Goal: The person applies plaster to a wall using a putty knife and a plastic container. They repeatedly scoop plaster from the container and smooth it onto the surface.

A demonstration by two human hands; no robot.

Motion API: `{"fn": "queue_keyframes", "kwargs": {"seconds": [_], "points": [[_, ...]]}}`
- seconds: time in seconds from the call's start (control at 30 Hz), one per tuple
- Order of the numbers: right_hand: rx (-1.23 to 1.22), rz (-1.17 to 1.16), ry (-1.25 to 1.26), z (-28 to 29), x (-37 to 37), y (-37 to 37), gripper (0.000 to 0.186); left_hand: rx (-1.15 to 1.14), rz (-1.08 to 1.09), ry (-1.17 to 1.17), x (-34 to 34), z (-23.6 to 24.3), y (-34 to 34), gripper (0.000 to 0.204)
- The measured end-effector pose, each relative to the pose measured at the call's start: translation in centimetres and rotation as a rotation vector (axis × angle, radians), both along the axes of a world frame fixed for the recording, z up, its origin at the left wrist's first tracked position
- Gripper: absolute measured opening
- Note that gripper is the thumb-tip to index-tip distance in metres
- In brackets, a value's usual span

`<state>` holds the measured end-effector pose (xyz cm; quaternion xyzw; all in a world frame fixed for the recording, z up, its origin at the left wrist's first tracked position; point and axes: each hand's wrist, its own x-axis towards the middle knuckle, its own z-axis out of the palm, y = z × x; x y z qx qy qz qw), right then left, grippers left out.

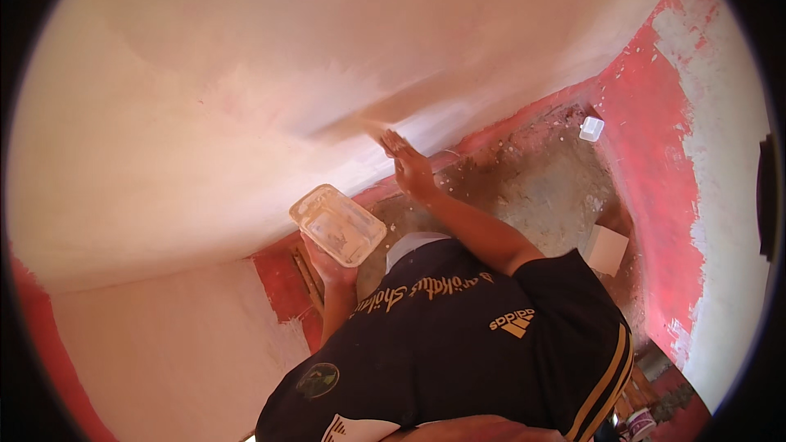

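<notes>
My left hand grips a rectangular plastic tub from below and behind. The tub is tilted, its open top facing up, and whitish paste smears its inside. My right hand is raised at the pale wall, fingers closed around a thin, light-coloured flat tool. Motion blurs this tool, so its exact kind cannot be made out. It lies at or very near the wall surface, beside a darker streak or shadow. The right arm stretches forward while the left stays bent, holding the tub lower and further left.
Red paint shows along the wall's lower edge and on the right wall, with whitish patches. On the stained floor are a small white container and a pale box-like block. Wooden strips lean at the left corner.
</notes>
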<state>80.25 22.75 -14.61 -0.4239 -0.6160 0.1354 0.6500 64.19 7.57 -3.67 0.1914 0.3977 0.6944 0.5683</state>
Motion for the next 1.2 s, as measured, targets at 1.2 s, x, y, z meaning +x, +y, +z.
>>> {"fn": "queue_keyframes", "kwargs": {"seconds": [1.2], "points": [[-0.175,-0.492,0.188,-1.4,7.9,4.6,0.029,0.014,-0.149,-0.189,-18.3,-3.0,-3.0,0.065]]}}
